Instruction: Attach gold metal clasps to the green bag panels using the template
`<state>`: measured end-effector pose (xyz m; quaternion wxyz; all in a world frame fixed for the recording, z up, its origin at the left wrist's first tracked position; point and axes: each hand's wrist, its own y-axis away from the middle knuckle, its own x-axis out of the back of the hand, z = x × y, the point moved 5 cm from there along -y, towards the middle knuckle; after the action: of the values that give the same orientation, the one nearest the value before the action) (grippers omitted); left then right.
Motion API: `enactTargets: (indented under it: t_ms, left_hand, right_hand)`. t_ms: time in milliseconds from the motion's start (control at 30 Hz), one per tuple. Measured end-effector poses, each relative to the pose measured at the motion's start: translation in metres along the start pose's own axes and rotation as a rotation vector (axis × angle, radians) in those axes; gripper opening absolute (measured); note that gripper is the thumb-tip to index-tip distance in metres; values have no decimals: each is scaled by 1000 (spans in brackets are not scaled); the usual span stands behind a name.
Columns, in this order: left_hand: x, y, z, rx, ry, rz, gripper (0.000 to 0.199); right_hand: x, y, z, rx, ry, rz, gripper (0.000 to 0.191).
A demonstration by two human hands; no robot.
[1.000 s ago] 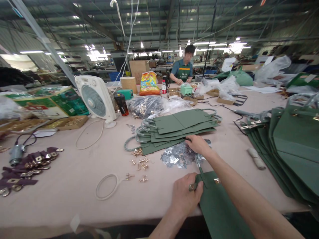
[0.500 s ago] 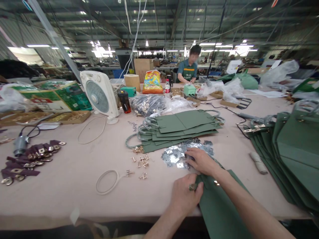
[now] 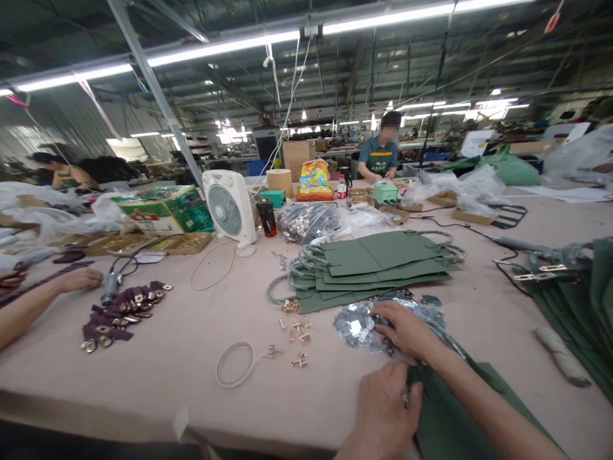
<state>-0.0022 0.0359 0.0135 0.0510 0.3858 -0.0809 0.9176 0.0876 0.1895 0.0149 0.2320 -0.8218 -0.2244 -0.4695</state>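
Left hand (image 3: 387, 397) is clamping the bag (image 3: 445, 421), good for steadiness, while right hand (image 3: 406, 324), finger closure unclear, is touching plates (image 3: 353, 326) beyond it.

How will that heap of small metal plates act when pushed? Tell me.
The small metal plates lie loose and overlapping, so a push would probably spread the heap rather than shift it whole. Each looks thin and flat, so it is likely light, stiff and unlikely to roll. Their shiny faces suggest they may slip over one another.
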Motion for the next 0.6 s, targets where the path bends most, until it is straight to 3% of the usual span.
enactTargets:
  t_ms: [133,233,400,600]
  left_hand:
    - [1,2,1,-9,-17,2,25]
    - [2,2,1,-3,-11,7,24]
    - [0,4,-1,8,30,0,27]
    - [-3,5,-4,-17,25,-8,26]
  right_hand:
    - [10,-6,8,-63,12,54,29]
    - [10,-9,-13,51,-51,64,36]
    - [-15,-13,-51,155,-51,-59,62]
    - [-24,-13,-44,156,-60,-57,30]
